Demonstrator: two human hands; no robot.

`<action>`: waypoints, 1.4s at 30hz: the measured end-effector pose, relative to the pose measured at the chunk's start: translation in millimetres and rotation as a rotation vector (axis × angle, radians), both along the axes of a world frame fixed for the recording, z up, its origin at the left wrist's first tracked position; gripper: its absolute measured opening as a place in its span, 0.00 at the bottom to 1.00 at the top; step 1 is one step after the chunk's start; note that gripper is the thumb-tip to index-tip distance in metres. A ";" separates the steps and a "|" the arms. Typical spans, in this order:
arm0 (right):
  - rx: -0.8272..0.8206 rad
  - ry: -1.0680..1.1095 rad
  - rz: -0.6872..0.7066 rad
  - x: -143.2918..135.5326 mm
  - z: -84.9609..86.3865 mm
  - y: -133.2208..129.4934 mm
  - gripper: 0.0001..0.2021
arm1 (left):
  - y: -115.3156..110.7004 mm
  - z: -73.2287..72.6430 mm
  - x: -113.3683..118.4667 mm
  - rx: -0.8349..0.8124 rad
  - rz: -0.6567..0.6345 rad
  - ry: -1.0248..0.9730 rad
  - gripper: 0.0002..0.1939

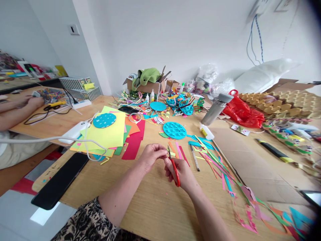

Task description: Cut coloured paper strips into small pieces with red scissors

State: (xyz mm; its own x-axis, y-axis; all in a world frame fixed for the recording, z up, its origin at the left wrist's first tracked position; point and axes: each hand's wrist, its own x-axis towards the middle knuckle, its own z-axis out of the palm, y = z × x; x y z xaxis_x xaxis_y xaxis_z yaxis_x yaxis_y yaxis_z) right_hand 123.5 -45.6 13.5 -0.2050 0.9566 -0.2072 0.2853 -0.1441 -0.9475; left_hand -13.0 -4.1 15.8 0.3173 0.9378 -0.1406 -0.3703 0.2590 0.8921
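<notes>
My right hand [182,172] is closed around a pair of scissors [176,174] with red handles, the dark blades pointing up and away from me. Close against it, my left hand [153,155] is pinched near the blade tips; whatever lies between its fingertips is too small to make out. Just beyond my hands lie orange, pink and red paper strips [178,150] and a pen [194,157]. Past those rests a blue textured oval [175,130] with a green piece at its left end.
Coloured paper sheets [110,125] and a black phone [61,179] lie left. A steel bottle [216,108], a glue bottle [207,132], cardboard [240,157] and a black-yellow cutter [274,150] are right. Another person's hands [31,102] work at far left. A white cable [50,139] crosses the table's left side.
</notes>
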 end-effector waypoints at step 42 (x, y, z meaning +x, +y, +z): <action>-0.035 -0.027 0.035 3.7 -1.1 0.3 0.23 | 3.6 -3.5 -3.0 0.006 0.017 0.026 0.08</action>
State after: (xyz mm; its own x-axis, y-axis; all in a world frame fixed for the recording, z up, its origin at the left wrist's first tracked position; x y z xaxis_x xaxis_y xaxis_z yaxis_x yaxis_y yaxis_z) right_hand 127.2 -45.3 12.4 -0.2316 0.9411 -0.2462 0.3163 -0.1665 -0.9339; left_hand -16.0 -0.5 12.3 0.2978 0.9439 -0.1426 -0.3509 0.2471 0.9032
